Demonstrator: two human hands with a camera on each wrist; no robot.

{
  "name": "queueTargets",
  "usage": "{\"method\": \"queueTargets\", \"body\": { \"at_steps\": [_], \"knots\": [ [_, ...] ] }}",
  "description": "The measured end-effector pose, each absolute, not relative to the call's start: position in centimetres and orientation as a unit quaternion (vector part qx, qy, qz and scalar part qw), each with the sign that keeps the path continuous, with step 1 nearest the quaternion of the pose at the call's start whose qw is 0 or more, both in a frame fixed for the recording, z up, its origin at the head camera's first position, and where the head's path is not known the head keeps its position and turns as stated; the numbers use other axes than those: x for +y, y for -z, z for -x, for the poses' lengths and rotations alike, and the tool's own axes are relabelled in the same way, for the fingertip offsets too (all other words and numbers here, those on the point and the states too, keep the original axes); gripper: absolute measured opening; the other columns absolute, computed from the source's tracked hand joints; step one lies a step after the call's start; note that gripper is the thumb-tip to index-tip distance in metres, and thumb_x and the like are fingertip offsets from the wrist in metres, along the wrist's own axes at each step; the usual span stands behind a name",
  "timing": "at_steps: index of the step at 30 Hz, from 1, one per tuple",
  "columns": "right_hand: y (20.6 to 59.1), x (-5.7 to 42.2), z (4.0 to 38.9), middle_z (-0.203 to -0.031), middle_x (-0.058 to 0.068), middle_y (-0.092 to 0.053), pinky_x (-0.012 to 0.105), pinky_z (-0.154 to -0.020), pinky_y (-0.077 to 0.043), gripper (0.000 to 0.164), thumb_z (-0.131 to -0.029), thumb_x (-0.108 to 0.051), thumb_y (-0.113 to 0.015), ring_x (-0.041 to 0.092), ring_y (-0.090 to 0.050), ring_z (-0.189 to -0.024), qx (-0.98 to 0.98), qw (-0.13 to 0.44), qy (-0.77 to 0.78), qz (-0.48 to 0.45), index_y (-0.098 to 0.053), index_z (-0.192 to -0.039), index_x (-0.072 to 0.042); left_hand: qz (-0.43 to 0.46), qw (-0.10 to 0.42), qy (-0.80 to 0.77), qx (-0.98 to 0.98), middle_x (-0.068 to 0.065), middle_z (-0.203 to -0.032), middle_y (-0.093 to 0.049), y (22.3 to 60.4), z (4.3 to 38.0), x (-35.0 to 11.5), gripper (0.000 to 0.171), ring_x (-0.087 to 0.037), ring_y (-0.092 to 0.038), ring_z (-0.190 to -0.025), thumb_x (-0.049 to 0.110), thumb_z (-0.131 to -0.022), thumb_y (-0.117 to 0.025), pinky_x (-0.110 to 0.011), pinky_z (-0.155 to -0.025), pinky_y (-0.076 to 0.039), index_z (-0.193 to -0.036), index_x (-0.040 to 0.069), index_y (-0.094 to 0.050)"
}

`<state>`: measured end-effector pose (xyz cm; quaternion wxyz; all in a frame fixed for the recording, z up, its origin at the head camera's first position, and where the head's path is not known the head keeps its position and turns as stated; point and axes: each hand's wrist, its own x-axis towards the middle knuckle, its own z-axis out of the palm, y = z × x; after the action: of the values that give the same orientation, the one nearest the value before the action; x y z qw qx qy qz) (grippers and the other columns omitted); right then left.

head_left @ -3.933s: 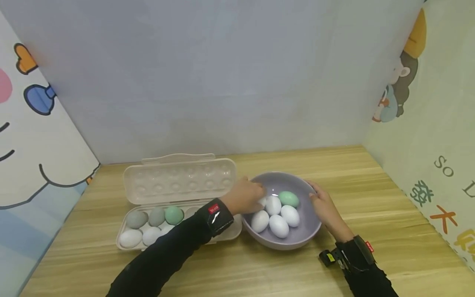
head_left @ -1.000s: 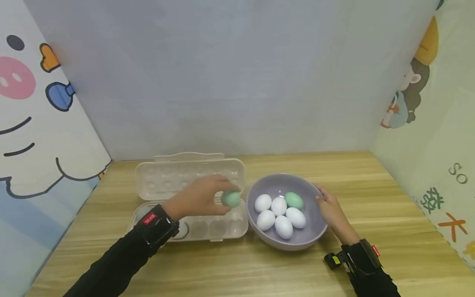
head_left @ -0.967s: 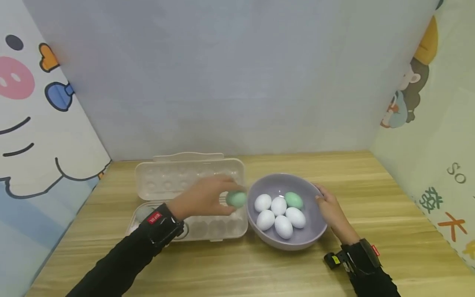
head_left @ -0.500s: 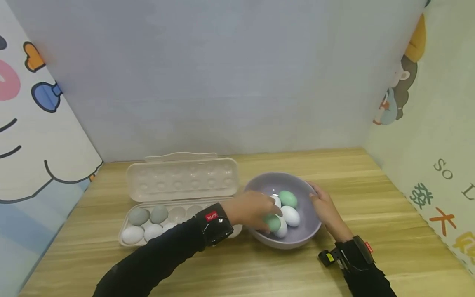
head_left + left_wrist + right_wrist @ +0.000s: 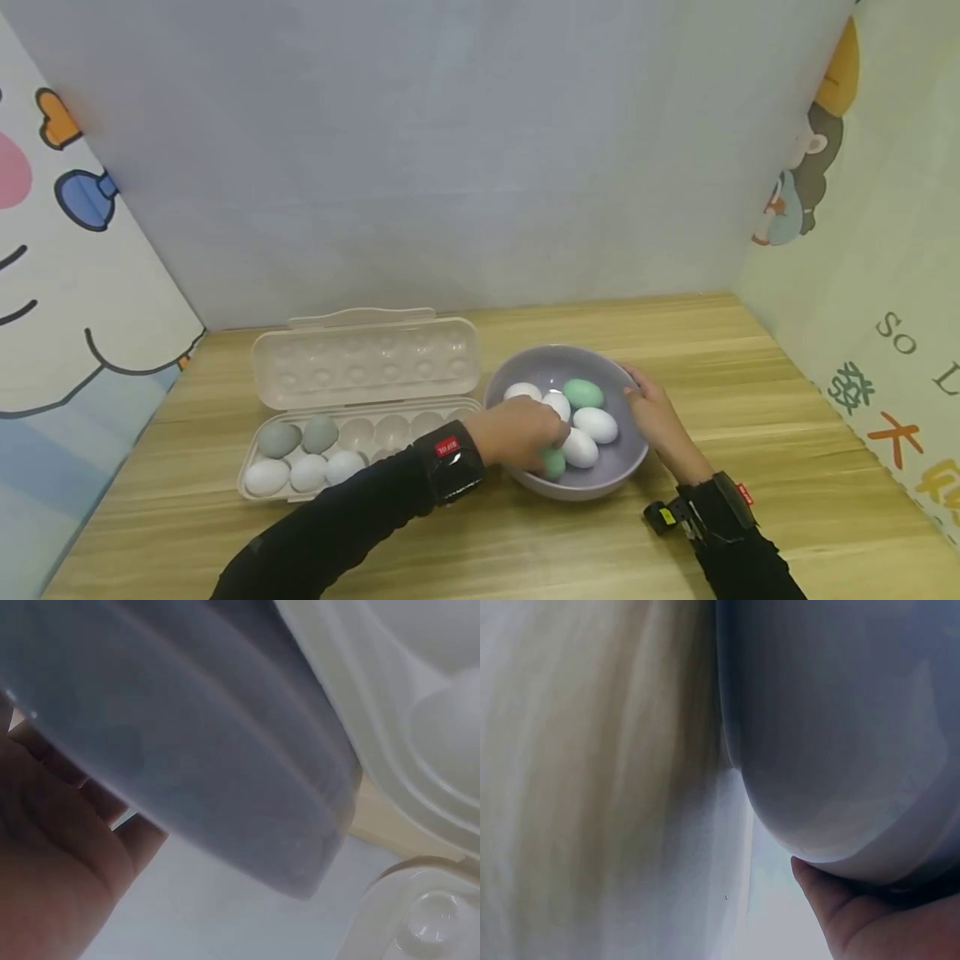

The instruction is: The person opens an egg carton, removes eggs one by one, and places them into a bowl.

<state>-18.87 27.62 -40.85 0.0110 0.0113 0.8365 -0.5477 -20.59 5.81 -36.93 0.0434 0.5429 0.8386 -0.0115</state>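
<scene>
In the head view my left hand [image 5: 525, 433] reaches over the near-left rim of a purple-grey bowl [image 5: 630, 458]. Its fingers hold a green egg [image 5: 553, 463] low inside, partly covered by the hand. Around it in the bowl lie several white eggs [image 5: 596, 425] and another green egg [image 5: 582, 393]. My right hand [image 5: 662, 421] grips the bowl's right rim, its thumb [image 5: 821, 892] showing against the wall in the right wrist view. Left of the bowl stands an opened egg carton [image 5: 367, 406]. It holds two grey-green eggs [image 5: 320, 433] and three white eggs [image 5: 267, 477].
The carton's lid [image 5: 367, 362] lies folded back toward the rear wall [image 5: 465, 167]. Bare wooden tabletop [image 5: 540, 550] runs in front of the bowl and to its right [image 5: 720, 358]. Printed panels [image 5: 885, 275] border both sides.
The green egg left the carton's back row in my left hand, travelled right over the carton, and is now down in the bowl. The right hand has kept its grip on the rim.
</scene>
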Motion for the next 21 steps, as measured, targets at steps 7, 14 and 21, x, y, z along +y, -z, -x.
{"method": "queueTargets", "body": {
  "at_steps": [7, 14, 21],
  "knots": [
    [40.9, 27.3, 18.8, -0.148, 0.028, -0.027, 0.054, -0.105, -0.029, 0.047, -0.099, -0.001, -0.024, 0.045, -0.030, -0.133, 0.837, 0.011, 0.547, -0.004, -0.027, -0.146, 0.005, -0.536, 0.031, 0.000, 0.844, 0.007, -0.082, -0.060, 36.7, 20.6, 5.0, 0.023, -0.010, -0.056, -0.074, 0.032, -0.074, -0.079, -0.025, -0.063, -0.044, -0.085, 0.017, -0.067],
    [40.8, 27.4, 19.0, -0.149, 0.029, -0.025, 0.055, -0.105, -0.029, 0.048, -0.099, -0.003, -0.024, 0.046, -0.029, -0.133, 0.845, 0.021, 0.535, -0.011, -0.024, -0.147, 0.005, -0.512, -0.005, -0.053, 0.857, -0.001, -0.096, -0.066, 33.8, 21.2, 1.1, 0.024, -0.017, -0.062, -0.085, 0.029, -0.085, -0.071, -0.030, -0.072, -0.048, -0.101, 0.012, -0.068],
    [40.8, 27.4, 18.8, -0.149, 0.029, -0.023, 0.056, -0.106, -0.026, 0.049, -0.098, -0.002, -0.024, 0.046, -0.026, -0.134, 0.840, 0.019, 0.542, -0.013, -0.024, -0.147, 0.005, -0.469, -0.011, -0.076, 0.880, -0.004, -0.092, -0.065, 31.7, 21.9, -4.4, 0.015, -0.019, -0.062, -0.084, 0.019, -0.087, -0.068, -0.033, -0.075, -0.050, -0.099, 0.010, -0.067]
  ]
}}
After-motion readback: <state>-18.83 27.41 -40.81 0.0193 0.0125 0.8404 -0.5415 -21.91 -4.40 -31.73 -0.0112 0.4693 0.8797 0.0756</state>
